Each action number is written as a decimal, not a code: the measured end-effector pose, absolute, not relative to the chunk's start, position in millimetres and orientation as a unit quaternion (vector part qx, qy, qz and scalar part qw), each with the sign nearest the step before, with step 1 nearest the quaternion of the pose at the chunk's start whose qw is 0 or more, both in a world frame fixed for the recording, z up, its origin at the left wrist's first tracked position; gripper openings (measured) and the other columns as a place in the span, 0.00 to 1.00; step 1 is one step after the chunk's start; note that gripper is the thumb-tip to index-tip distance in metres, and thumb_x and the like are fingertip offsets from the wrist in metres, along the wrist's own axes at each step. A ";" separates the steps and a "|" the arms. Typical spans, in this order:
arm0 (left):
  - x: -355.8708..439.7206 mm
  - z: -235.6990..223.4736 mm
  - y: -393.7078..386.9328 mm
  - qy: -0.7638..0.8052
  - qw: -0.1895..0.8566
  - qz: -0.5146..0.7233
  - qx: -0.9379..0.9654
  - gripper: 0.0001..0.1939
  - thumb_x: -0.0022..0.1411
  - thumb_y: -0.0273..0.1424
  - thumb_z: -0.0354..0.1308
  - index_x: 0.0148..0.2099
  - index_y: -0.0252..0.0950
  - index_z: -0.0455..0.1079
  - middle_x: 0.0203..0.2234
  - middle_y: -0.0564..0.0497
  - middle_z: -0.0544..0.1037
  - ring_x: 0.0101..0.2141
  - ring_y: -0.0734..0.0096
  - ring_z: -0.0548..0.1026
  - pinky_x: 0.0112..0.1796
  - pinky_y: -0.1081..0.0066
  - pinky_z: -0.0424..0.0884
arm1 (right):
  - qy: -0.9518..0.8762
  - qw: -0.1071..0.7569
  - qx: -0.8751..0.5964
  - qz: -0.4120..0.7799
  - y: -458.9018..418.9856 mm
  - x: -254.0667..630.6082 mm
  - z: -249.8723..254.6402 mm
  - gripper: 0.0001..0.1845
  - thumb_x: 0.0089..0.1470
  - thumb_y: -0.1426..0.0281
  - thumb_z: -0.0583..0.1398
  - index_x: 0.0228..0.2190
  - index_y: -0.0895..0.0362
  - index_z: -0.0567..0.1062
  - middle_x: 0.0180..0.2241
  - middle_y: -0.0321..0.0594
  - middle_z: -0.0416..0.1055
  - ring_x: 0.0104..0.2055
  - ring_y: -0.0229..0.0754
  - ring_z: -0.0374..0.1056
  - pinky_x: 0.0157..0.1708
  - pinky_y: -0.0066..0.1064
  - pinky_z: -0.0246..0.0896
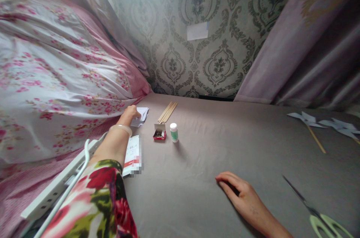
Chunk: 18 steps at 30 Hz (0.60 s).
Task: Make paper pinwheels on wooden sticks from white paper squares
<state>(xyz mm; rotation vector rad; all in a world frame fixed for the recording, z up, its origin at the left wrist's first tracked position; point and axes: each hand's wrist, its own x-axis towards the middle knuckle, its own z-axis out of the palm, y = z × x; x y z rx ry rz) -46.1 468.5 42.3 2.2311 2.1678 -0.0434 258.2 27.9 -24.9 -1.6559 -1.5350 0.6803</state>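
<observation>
My left hand (131,113), with a pale bangle at the wrist, reaches to a stack of white paper (143,113). Its fingers are closed on the paper's near left edge, and some of them are hidden. My right hand (237,192) rests on the grey cloth with loosely bent fingers and a gap behind the thumb; nothing shows in it. Right of the paper lie several thin wooden sticks (168,112). Below them stand an open red box (159,134) of small dark metal pieces and an upright white bottle (174,133) with a green label.
Green-handled scissors (317,213) lie at the lower right. Farther back on the right are paper pinwheels (306,119), one with a visible stick. A phone-like screen (133,157) lies beside my left forearm. A white metal rail (60,180) and floral bedding (62,80) border the left side.
</observation>
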 end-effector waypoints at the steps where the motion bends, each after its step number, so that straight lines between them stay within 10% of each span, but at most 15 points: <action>1: -46.0 41.9 469.3 0.697 0.014 -0.011 0.717 0.09 0.33 0.26 0.65 0.24 0.31 0.73 0.28 0.35 0.79 0.34 0.45 0.78 0.31 0.66 0.71 | -0.601 0.383 -0.650 0.265 27.9 258.1 -24.7 0.14 0.60 0.61 0.53 0.34 0.52 0.77 0.38 0.42 0.76 0.42 0.44 0.73 0.45 0.32 0.68; 18: -72.4 45.0 444.5 0.695 0.110 0.210 0.678 0.12 0.44 0.33 0.56 0.28 0.30 0.73 0.15 0.45 0.73 0.25 0.60 0.76 0.28 0.69 0.71 | -0.599 0.384 -0.648 0.270 32.4 258.6 -24.1 0.13 0.60 0.62 0.53 0.34 0.52 0.76 0.37 0.41 0.76 0.41 0.43 0.72 0.44 0.33 0.66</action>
